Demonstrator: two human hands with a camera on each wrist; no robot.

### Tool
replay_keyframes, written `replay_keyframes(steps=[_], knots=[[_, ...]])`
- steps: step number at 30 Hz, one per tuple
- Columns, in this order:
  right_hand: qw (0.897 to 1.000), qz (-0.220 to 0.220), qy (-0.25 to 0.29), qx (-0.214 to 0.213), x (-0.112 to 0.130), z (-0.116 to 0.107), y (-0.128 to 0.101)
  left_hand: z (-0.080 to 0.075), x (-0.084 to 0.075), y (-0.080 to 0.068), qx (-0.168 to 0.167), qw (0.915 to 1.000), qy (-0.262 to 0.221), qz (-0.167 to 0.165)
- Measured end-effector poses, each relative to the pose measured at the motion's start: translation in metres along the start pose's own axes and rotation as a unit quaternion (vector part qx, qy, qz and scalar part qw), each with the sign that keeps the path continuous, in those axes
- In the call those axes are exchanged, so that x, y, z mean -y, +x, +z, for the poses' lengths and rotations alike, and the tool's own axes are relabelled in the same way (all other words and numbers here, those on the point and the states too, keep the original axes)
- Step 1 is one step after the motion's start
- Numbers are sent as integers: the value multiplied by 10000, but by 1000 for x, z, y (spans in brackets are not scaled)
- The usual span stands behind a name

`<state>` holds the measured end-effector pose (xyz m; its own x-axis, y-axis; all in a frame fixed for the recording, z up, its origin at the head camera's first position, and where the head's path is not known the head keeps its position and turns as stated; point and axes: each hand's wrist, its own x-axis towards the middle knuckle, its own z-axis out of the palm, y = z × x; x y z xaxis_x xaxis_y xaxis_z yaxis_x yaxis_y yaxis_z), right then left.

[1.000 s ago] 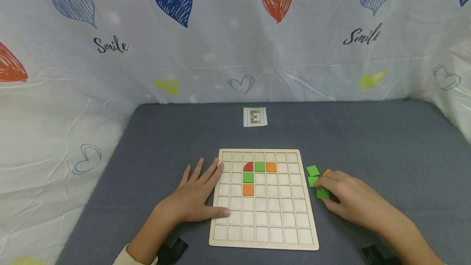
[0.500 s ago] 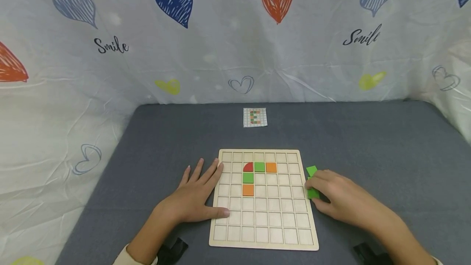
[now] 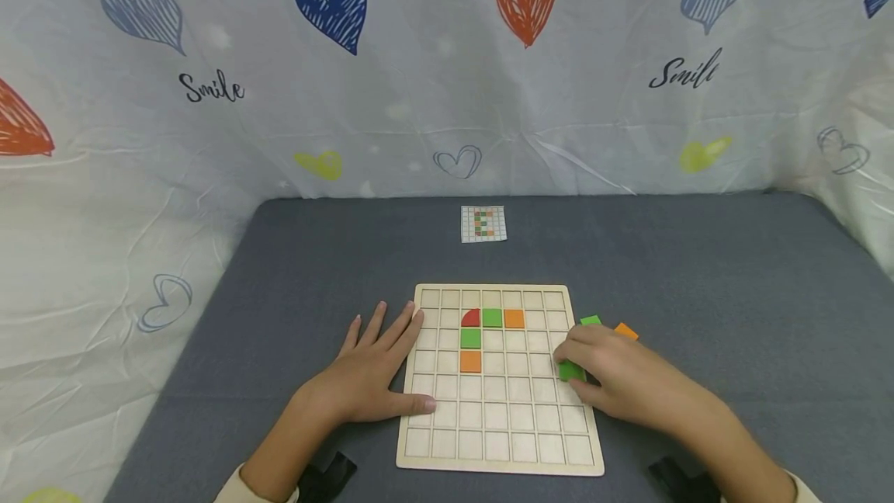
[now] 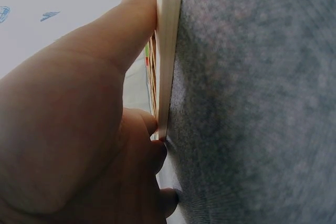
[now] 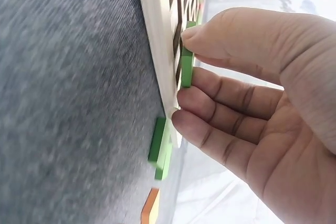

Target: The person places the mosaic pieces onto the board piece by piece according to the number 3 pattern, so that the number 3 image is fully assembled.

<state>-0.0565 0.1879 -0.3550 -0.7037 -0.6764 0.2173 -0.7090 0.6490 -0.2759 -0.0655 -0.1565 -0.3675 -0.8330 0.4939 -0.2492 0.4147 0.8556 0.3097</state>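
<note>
Your right hand (image 3: 621, 379) pinches a green tile (image 3: 571, 370) between thumb and fingers, over the right edge of the wooden grid board (image 3: 499, 456). In the right wrist view the same green tile (image 5: 187, 56) stands on edge against the board's frame, thumb on top, fingers (image 5: 210, 85) underneath; can't tell if it touches a cell yet.

Your left hand (image 3: 370, 375) lies flat, fingers straight and spread, gripping nothing. It presses on the board's left edge, thumb over the lower-left cells. The left wrist view shows your thumb (image 4: 131, 30) along the board's rim (image 4: 169, 51).

On the board: a red quarter-round piece (image 3: 471, 317), a green square (image 3: 492, 317) just beside it and an orange square (image 3: 514, 318) next, all in one row. Below the red piece sits another green square (image 3: 471, 338), then an orange square (image 3: 471, 361) below that.

Loose on the grey table (image 3: 698, 270), just right of the board: a green tile (image 3: 590, 320) and an orange tile (image 3: 625, 331), partly hidden by your right hand. A small pattern card (image 3: 483, 223) lies well behind the board. A heart-print cloth (image 3: 447, 60) hangs at the back.
</note>
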Motion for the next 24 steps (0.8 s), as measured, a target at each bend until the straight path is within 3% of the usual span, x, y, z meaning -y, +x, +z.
replay_keyframes(steps=[15,24], knots=[[9993,-361,-114,40,9,4,21,-1,0,0,0,10000,18,23],[9985,-278,-44,463,17,5,36,0,0,0,-3,10000,35,9]])
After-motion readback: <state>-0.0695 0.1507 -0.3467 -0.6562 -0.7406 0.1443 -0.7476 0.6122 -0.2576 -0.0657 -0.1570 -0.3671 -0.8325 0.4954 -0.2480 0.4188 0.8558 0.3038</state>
